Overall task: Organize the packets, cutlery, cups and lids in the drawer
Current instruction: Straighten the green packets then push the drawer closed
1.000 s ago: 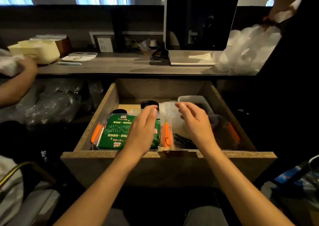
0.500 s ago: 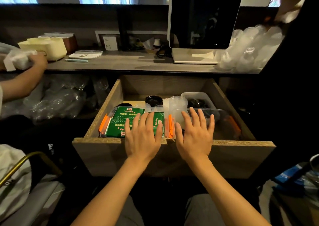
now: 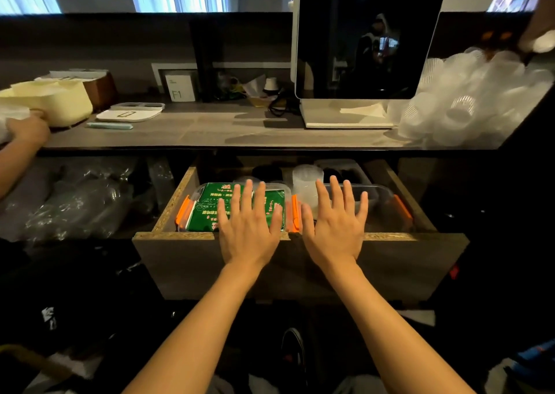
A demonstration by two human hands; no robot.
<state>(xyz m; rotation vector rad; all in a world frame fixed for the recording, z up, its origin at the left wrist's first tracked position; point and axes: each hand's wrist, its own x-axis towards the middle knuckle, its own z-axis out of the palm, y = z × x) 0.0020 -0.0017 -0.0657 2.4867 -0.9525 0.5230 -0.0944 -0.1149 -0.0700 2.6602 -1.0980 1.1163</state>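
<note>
Pressing flat against the drawer [image 3: 186, 261] front, the left hand [image 3: 249, 231] and right hand [image 3: 336, 231] lie side by side with fingers straight and spread, holding nothing. The drawer stands partly open under the surface [image 3: 210, 132]. Inside it, a clear box with orange clips [image 3: 183, 210] holds green packets [image 3: 210, 207] on the left; a second box [image 3: 387, 204] sits on the right, its contents too dark to tell. A stack of cups [image 3: 306, 183] stands upright between them, just behind the right fingers. On the surface stand a screen [image 3: 369, 36], a bag of cups [image 3: 468, 105] and a cream tub [image 3: 54, 102], where another person's hand [image 3: 28, 129] rests.
</note>
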